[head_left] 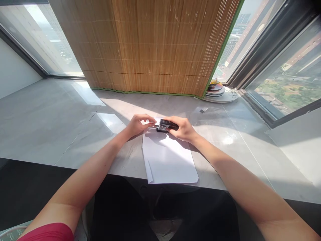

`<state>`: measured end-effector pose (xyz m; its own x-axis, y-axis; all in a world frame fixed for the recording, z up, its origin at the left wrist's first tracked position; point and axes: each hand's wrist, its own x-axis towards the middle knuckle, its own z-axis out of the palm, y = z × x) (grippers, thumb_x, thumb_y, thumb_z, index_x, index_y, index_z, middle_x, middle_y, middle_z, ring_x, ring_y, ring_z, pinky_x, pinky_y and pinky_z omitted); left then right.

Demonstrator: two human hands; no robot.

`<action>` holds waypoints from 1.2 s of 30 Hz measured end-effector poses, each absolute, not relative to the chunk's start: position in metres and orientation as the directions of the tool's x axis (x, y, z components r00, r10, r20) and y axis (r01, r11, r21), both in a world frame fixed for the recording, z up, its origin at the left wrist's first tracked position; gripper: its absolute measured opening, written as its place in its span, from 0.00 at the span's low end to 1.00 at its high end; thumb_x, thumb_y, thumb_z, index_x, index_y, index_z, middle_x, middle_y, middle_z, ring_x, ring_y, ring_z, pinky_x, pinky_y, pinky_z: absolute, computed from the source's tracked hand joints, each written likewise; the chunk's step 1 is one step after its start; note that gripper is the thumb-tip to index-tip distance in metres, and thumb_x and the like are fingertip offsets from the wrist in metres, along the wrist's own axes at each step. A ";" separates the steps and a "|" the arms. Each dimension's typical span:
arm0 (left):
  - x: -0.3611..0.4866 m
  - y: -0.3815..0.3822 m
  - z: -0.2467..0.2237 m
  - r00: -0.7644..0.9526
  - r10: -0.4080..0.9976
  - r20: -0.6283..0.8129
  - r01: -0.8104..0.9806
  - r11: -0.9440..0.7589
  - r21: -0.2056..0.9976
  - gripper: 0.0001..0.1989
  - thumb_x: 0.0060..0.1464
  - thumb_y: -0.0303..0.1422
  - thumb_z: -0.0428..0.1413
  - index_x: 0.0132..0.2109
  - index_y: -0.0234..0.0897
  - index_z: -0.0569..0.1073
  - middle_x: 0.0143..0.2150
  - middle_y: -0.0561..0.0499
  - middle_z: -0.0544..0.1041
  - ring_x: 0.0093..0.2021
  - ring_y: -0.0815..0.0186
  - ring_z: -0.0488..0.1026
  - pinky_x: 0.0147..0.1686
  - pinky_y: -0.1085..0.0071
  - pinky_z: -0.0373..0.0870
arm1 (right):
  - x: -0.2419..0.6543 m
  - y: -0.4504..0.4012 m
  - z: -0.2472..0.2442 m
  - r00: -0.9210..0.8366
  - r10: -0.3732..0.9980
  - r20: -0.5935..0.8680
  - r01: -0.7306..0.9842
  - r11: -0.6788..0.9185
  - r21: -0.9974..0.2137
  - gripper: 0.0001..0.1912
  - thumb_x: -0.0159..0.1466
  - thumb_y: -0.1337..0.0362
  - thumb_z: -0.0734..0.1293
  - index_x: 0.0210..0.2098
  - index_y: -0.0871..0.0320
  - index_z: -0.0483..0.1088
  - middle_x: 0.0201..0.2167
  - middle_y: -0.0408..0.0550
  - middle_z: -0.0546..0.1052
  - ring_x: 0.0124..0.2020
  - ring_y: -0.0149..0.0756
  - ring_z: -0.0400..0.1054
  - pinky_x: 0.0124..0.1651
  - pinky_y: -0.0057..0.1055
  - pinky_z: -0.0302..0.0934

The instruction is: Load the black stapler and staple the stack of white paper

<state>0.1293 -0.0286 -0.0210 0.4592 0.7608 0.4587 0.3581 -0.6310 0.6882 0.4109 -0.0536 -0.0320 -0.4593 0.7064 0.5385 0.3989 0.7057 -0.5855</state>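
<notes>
My right hand [183,128] is wrapped round a black stapler [168,124] above the far end of a stack of white paper [170,160]. The stapler's upper and lower parts stand apart, pointing left. My left hand [141,124] is closed, thumb and forefinger pinched together just left of the stapler's front end. A thin dark piece shows between the left fingertips and the stapler; its kind is too small to make out. At the lower left, one corner of the paper curls up.
The paper lies on a grey stone windowsill [125,100] and reaches its front edge. A small grey strip [202,111] lies at right. Stacked plates [215,92] stand by the right window. A bamboo blind [155,50] hangs behind the sill.
</notes>
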 end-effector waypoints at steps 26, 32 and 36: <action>0.132 -0.028 -0.022 0.513 0.821 0.252 0.409 -0.491 0.769 0.10 0.56 0.39 0.68 0.41 0.39 0.86 0.39 0.49 0.85 0.35 0.66 0.75 0.36 0.69 0.71 | 0.410 -0.053 -0.030 -0.468 0.708 0.529 0.433 0.706 -0.561 0.28 0.60 0.74 0.71 0.59 0.51 0.79 0.50 0.48 0.85 0.47 0.44 0.81 0.54 0.42 0.74; 0.131 -0.028 -0.021 0.542 0.810 0.222 0.393 -0.478 0.785 0.11 0.58 0.41 0.67 0.43 0.40 0.85 0.42 0.48 0.85 0.35 0.66 0.74 0.38 0.69 0.73 | 0.409 -0.053 -0.031 -0.466 0.701 0.539 0.395 0.710 -0.582 0.28 0.60 0.74 0.70 0.59 0.52 0.79 0.50 0.47 0.85 0.47 0.43 0.81 0.53 0.39 0.74; 0.129 -0.026 -0.025 0.552 0.803 0.226 0.391 -0.488 0.780 0.12 0.59 0.43 0.66 0.44 0.40 0.84 0.44 0.48 0.84 0.37 0.66 0.75 0.41 0.68 0.74 | 0.410 -0.053 -0.031 -0.468 0.699 0.540 0.394 0.712 -0.581 0.29 0.60 0.75 0.70 0.59 0.52 0.79 0.50 0.48 0.85 0.47 0.43 0.81 0.52 0.40 0.74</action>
